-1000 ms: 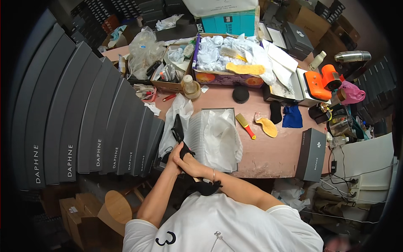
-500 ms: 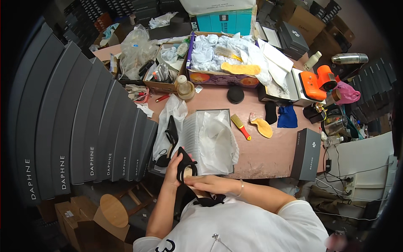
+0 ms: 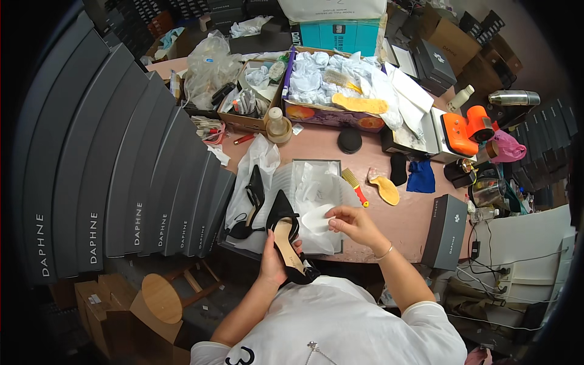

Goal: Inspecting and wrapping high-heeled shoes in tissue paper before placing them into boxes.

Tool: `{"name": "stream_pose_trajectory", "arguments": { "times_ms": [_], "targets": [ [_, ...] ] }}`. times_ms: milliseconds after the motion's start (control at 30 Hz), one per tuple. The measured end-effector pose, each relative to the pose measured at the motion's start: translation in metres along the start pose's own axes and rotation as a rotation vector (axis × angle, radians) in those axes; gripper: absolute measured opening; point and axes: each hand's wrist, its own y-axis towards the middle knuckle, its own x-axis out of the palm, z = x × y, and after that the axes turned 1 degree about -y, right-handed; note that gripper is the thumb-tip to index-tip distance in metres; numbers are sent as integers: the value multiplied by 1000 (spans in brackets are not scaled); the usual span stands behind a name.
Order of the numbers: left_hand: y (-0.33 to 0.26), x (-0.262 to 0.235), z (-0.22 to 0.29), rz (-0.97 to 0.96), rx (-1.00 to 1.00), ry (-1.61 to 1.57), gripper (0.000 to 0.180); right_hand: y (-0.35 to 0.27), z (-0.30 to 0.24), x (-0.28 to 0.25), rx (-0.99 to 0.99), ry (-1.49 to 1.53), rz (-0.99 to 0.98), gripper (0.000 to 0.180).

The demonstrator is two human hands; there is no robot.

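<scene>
My left hand (image 3: pixel 272 260) is closed round a black pointed shoe (image 3: pixel 284 240). Its beige insole faces up, its toe points away from me, and a black bow is at the heel end. Just right of the shoe, over the open box, my right hand (image 3: pixel 354 227) pinches the edge of a thin white rounded sheet (image 3: pixel 317 219). The other black shoe (image 3: pixel 255 187) lies on white tissue paper (image 3: pixel 243 164) at the left of the open grey shoebox (image 3: pixel 338 167). More crumpled tissue and a ribbed white wrap line that box.
A row of grey shoeboxes (image 3: pixel 91 176) stands close on the left. On the table lie a red-handled brush (image 3: pixel 355 187), a yellow insole-shaped pad (image 3: pixel 384 190), a blue cloth (image 3: pixel 421 177) and a round black tin (image 3: pixel 349 141). A grey box lid (image 3: pixel 445 234) stands upright at right.
My right hand has left the shoe and moved right and away from me, now with the white sheet in its fingers. The shoe in my left hand has turned insole up.
</scene>
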Motion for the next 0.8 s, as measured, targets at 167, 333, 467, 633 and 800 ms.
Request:
{"name": "stream_pose_trajectory", "arguments": {
  "times_ms": [167,333,467,633,800],
  "targets": [
    [-3,33,-7,-29,76,-1,65,-19,-4,36,-109,-109,149,26],
    [2,34,-8,-20,89,48,67,-25,-8,45,85,-90,123,36],
    [3,29,-11,-58,3,175,63,-9,-4,58,-194,-520,215,34],
    [12,4,-19,54,-47,90,41,15,3,81,-302,-802,243,30],
    [5,-18,0,-49,-47,65,33,25,15,55,-233,-511,237,40]
  ]
}}
